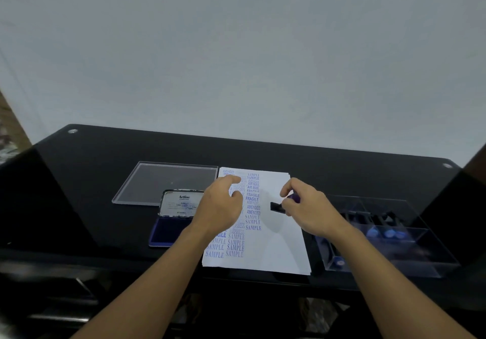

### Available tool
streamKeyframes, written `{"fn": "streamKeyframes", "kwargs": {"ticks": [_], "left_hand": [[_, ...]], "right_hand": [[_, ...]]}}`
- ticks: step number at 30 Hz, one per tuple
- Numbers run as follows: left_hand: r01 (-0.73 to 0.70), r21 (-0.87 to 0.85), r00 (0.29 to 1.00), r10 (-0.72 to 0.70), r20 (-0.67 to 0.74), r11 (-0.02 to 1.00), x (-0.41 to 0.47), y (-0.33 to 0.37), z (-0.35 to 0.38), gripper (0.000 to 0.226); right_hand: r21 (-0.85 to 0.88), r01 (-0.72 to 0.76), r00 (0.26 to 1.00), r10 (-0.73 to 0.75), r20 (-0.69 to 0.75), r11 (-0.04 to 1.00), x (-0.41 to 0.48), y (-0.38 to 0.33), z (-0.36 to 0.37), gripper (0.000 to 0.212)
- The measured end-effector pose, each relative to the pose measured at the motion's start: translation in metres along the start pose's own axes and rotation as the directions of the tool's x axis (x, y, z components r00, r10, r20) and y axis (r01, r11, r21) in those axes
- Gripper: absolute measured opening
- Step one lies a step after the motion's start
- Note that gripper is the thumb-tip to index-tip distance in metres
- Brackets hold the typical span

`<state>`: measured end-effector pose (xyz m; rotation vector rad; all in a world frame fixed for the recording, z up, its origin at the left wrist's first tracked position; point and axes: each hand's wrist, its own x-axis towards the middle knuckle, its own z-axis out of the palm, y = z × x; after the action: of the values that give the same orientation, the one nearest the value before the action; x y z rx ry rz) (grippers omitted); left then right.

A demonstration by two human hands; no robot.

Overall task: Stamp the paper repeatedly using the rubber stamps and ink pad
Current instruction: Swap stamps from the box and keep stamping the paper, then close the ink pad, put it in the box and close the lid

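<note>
Pale wall backs a black glass desk [105, 154], where the paper [278, 246] lies at the centre, its left and middle columns already full of blue words. The right hand [310, 212] pinches one rubber stamp [277, 206] by its purple handle, tilted above the blank right column. The left hand [218, 204] rests on the sheet, fingers loosely curled and holding nothing. To print cleanly, I would level the stamp face, press straight down on bare paper beside the last row, then lift without sliding while the left hand pins the sheet. Counted: one open ink pad [165, 232] left of the paper, one stamp in hand, about four blurred blue-capped stamps in one clear organiser tray [426, 246], and one clear lid [163, 181].
</note>
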<state>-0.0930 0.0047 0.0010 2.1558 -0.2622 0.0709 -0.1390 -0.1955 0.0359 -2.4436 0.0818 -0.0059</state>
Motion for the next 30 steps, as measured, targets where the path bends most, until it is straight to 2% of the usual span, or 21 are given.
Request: {"fn": "streamKeyframes", "kwargs": {"ticks": [5,12,15,21,27,30], "left_hand": [[-0.012,0.009,0.998,0.012,0.057,1.000,-0.006,0.013,0.016,0.040],[-0.038,0.001,0.987,0.038,0.154,0.999,-0.010,0.036,0.046,0.041],[-0.069,0.029,0.981,0.063,0.186,0.997,-0.013,0.045,0.060,0.040],[-0.108,0.041,0.960,0.093,0.264,0.993,-0.021,0.065,0.089,0.039],[-0.133,0.046,0.930,0.108,0.352,0.990,-0.034,0.078,0.111,0.041],[-0.131,0.053,0.920,0.101,0.379,0.990,-0.039,0.082,0.119,0.041]], "right_hand": [[-0.095,0.038,0.999,-0.036,0.014,0.995,-0.015,0.014,-0.005,0.016],[-0.066,-0.085,0.994,0.079,-0.081,0.994,-0.041,0.051,-0.048,0.030],[-0.109,-0.134,0.986,0.122,-0.113,0.985,-0.052,0.073,-0.063,0.028],[-0.178,-0.239,0.963,0.210,-0.167,0.955,-0.068,0.102,-0.076,0.010],[-0.292,-0.288,0.958,0.272,-0.096,0.912,-0.070,0.110,-0.065,0.018],[-0.345,-0.294,0.956,0.269,-0.121,0.892,-0.066,0.113,-0.055,0.023]]}}
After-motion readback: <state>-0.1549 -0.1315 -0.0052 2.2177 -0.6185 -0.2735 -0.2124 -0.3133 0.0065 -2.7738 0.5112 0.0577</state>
